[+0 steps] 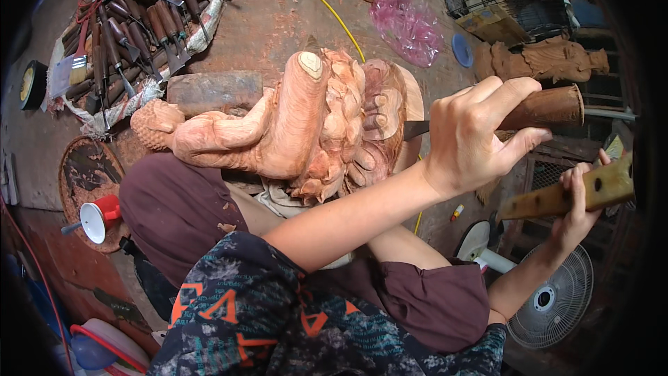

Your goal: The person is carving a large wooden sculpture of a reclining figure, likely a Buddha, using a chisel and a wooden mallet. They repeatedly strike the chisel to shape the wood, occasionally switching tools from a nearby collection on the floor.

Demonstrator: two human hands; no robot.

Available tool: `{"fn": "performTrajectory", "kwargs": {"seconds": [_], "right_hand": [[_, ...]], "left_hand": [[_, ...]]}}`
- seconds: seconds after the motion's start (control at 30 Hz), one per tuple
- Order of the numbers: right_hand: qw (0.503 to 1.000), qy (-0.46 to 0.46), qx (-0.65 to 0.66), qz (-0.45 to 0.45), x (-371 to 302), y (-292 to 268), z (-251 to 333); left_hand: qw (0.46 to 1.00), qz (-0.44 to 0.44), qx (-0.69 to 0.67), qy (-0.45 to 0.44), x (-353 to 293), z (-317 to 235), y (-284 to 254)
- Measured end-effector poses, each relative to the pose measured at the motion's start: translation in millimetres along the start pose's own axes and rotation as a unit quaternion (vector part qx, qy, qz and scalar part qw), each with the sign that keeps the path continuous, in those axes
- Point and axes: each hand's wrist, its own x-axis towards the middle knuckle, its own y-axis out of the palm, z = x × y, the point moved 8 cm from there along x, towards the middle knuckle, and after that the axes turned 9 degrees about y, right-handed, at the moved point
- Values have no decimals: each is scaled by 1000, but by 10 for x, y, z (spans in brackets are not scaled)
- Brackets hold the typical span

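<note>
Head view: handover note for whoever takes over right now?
Left hand: grip shut on the chisel, blade at the right edge of the wood carving.
Right hand: grip shut on the wooden mallet, held apart from the chisel handle.
The carving lies across the lap, most forms already shaped.
Spare chisels lie on a cloth, upper left.
Left: probably more cutting where the blade sits.

One head-worn fisheye view looks steeply down from close above the lap, onto the carving (306, 125) and both hands, with floor bending away toward the dark rim.
</note>
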Motion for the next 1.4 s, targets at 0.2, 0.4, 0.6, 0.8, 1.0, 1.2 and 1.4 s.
{"fn": "performTrajectory", "kwargs": {"seconds": [0.2,0.4,0.6,0.8,1.0,1.2,1.4], "right_hand": [[983,-47,-177,-15,-53,104,-9],[950,-68,-304,22,-125,382,-29],[986,11,-166,-23,-157,69,-52],[985,42,-165,-3,-509,160,-126],[974,114,-191,-46,-874,-91,38],[990,70,-113,-36,-1021,39,-32],[996,65,-30,-59,-1010,54,80]], "left_hand": [[1000,10,7,3,-4,28,22],[1000,5,24,3,-19,49,-36],[1000,11,16,15,-38,-22,52],[986,79,66,130,-171,-501,74],[992,75,-2,104,-198,-378,151],[993,71,9,99,-152,-334,75],[995,64,-16,79,-140,-294,68]]}}
